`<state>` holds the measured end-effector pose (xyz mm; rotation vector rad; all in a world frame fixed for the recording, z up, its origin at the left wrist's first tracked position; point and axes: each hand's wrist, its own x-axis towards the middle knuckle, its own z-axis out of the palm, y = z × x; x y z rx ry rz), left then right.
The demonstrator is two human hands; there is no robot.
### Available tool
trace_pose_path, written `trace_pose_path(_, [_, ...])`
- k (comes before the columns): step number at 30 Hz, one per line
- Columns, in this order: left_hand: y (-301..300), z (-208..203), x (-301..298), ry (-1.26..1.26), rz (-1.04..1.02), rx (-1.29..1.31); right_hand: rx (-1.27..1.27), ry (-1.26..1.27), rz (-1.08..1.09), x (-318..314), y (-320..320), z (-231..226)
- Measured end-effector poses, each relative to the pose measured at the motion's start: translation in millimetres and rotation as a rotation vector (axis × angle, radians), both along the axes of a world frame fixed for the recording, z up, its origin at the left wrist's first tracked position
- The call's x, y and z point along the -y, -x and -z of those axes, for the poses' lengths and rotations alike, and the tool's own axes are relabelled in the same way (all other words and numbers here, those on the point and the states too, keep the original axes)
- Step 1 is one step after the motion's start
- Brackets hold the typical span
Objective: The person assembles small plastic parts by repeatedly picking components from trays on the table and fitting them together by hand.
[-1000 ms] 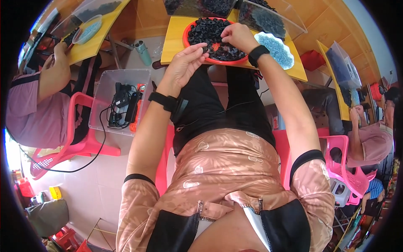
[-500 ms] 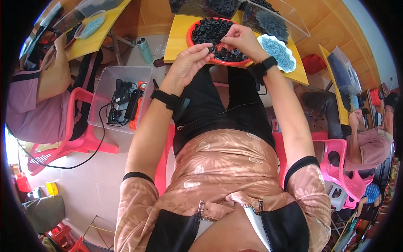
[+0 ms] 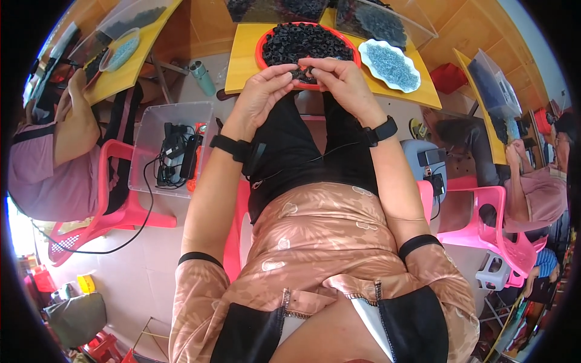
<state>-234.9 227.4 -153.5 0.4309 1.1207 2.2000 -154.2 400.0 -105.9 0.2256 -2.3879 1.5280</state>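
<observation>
My left hand (image 3: 261, 94) is pinched on a small black part (image 3: 296, 74), just above the near rim of a round red tray (image 3: 259, 57). Thumb and fingertips of my right hand (image 3: 350, 89) are pressed together close beside it; what they hold is too small to make out. Many small black parts (image 3: 305, 42) fill the tray, which stands on a yellow table (image 3: 241, 51). Right of the tray lies a white scalloped plate (image 3: 416, 75) of tiny pale blue pieces (image 3: 390, 65).
Clear bins (image 3: 387, 21) of dark parts stand along the table's far side. At left are a plastic box (image 3: 145, 139) with cables, a green flask (image 3: 203, 78) and a seated person (image 3: 57, 151) on a pink chair (image 3: 115, 199). Another person (image 3: 529, 196) sits at right.
My right hand has come from over the tray toward me, bringing its fingertips beside my left hand's. The left hand stays pinched near the rim. The whole view has shifted slightly.
</observation>
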Motion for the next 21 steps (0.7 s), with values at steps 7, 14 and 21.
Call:
trace_pose_path(7, [-2.6,-0.7,-0.9,0.025,-0.003,-0.03,-0.252,-0.151,-0.001,4.5,3.5,7.7])
trace_pose_path(14, [-3.5,-4.5,-0.9,0.077,0.033,-0.049,-0.025,0.053,0.038,7.5,-1.5,7.2])
trace_pose_path(21, [-3.9,-3.2,-1.1,0.112,0.023,-0.108,-0.076,-0.108,-0.006,8.0,-6.8,0.4])
